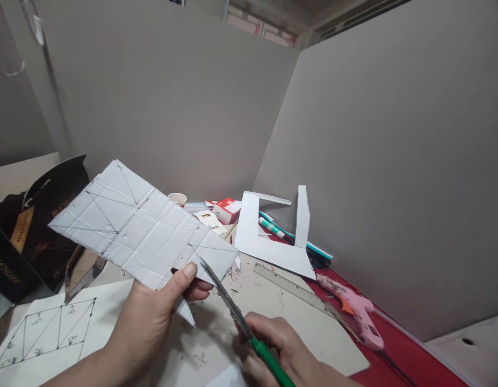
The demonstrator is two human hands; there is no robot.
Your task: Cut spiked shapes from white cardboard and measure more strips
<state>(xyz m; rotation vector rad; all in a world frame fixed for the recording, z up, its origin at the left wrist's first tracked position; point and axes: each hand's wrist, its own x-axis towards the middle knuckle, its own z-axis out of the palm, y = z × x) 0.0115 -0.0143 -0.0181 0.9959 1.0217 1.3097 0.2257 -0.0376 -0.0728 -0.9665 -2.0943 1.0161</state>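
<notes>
Scissors (236,312): green-handled, held in the right hand (281,349); the blades are parted and bite into the lower right edge of the cardboard sheet (139,226), along a pencilled line.
Right grip: fingers closed around the green handles, low in the view; the thumb side is partly cut off by the frame edge.
Left grip: left hand (152,317) pinches the sheet, thumb on top near the cut, the other fingers curled underneath. It holds the sheet up off the surface (273,301), tilted, just left of the blades.
Doing the cut well: I would judge that short snips, the blades kept on the drawn line, and the thumb clear of the edge serve best; the sheet should turn, not the scissors.
Sheet: grey-white, creased, ruled with diagonals; a thin pointed offcut hangs below the thumb.
Close by: metal ruler (289,287) just beyond the blades; paper with a drawn diagram (47,328) under the left wrist.
Further out: pink glue gun (359,314) on red mat at right; white cut-out board (268,236) leaning on the wall; paper cup (177,199); dark bag (35,226) at left.
</notes>
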